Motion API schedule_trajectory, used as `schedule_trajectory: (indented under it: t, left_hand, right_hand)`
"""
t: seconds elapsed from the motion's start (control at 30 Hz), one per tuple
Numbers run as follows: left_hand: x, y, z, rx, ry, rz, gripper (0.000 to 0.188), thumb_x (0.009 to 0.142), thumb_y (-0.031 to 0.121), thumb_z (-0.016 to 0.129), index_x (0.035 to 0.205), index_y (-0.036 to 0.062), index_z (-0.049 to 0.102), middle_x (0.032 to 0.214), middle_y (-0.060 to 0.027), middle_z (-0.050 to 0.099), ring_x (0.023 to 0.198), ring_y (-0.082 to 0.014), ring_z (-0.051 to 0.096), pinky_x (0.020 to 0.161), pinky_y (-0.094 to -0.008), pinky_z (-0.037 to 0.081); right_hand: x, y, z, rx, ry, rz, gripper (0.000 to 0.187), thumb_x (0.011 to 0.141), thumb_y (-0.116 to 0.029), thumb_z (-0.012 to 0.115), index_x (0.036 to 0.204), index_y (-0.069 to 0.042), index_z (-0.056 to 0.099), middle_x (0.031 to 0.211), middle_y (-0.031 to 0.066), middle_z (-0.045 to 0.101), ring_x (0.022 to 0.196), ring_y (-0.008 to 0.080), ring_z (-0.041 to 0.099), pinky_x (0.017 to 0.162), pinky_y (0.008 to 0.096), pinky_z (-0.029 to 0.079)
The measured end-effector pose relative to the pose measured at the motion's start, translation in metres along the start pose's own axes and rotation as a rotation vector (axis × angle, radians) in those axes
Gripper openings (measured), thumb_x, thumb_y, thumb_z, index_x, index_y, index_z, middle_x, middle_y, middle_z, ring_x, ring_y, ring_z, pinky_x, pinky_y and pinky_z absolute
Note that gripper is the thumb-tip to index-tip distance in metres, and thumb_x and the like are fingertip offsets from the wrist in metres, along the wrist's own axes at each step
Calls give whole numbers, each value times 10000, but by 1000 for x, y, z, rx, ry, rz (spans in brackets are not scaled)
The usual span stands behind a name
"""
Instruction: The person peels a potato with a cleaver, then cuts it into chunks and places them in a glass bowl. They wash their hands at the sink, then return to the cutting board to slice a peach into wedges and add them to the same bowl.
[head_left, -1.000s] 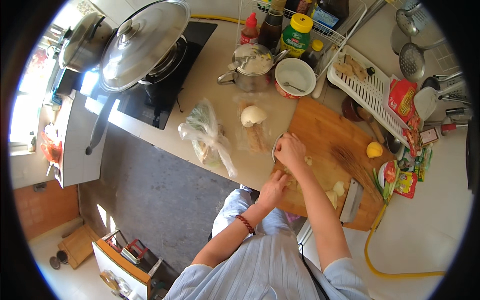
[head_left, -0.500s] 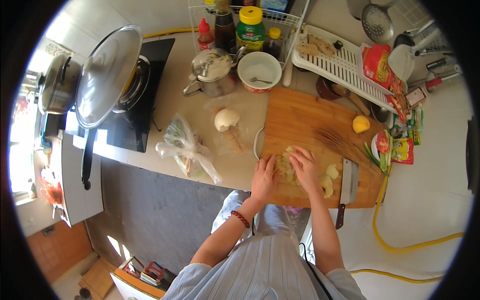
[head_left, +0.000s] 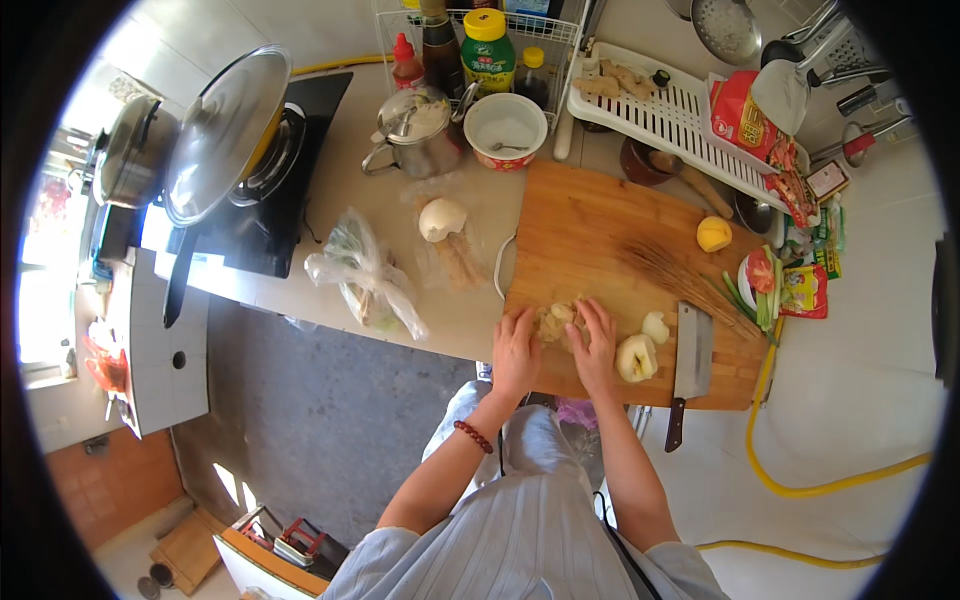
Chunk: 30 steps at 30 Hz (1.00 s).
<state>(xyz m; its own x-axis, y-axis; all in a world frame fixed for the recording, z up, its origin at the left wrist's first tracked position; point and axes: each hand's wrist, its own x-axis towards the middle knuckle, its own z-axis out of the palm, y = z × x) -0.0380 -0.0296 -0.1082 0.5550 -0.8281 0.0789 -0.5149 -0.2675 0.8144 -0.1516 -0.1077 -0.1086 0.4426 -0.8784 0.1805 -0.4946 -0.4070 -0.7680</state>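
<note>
On the wooden cutting board (head_left: pixel 590 220), near its front edge, lies a small heap of pale yellow slices (head_left: pixel 556 318). My left hand (head_left: pixel 517 350) rests at the heap's left side, fingers stretched forward. My right hand (head_left: pixel 594 345) is on the other side, thumb apart from its fingers and touching the slices. Just right of it sit a hollowed pale chunk (head_left: pixel 636 358) and a smaller pale piece (head_left: pixel 655 327). A cleaver (head_left: pixel 692 355) lies beyond them, its dark handle past the board's front edge.
A bundle of thin brown sticks (head_left: pixel 685 283) and a yellow piece (head_left: pixel 714 234) lie on the board. Left are a knotted plastic bag (head_left: pixel 365 275), a white round item (head_left: pixel 441 219), a steel pot (head_left: pixel 418 140) and a white bowl (head_left: pixel 505 128). A stove (head_left: pixel 262 225) stands farther left.
My right hand has drawn slightly left and back, and both hands now flank a more compact heap. The hollowed chunk beside my right hand shows differently from before. The whole view has shifted slightly.
</note>
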Motion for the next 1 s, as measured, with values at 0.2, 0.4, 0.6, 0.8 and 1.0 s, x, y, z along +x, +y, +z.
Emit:
schedule_trajectory:
  t: [0.2,0.4,0.6,0.8,1.0]
  left_hand:
    - [-12,13,-3,-26,106,-39,282,785,17,519,1063,16,564,1072,-139,542,971,-297,511,831,-358,420]
    - [-100,-40,-34,-875,-80,-725,235,890,186,467,813,-2,584,768,-71,619,738,-163,596,675,-259,472]
    - [-119,-74,-19,-1375,-316,-1410,311,897,208,381,1007,-21,560,1003,-149,599,980,-228,568,851,-335,459]
    - [-85,-76,11,-1854,-631,-1274,389,937,288,291,1133,12,484,1130,-153,550,1050,-265,545,862,-391,479]
    - [-95,-72,8,-1997,-686,-1084,330,943,326,351,1068,56,493,1059,-92,522,971,-195,533,829,-321,457]
  right_hand:
    - [2,1,25,-172,112,-27,386,754,-237,660,1089,-67,569,1129,119,509,1029,322,447,874,401,378]
    - [0,-12,36,-123,-16,-61,381,715,-267,692,1050,-113,596,1056,89,515,960,306,463,829,419,387]
    - [-6,-23,43,-183,29,-105,276,664,-197,690,918,-120,617,965,67,518,880,290,483,798,415,388]
    - [-45,-28,46,-93,-88,-126,250,562,-116,649,807,-109,598,907,62,509,849,295,475,751,407,390]
    - [-103,-41,45,-34,-240,-228,220,547,-102,620,749,-79,535,868,91,508,847,290,484,740,408,393]
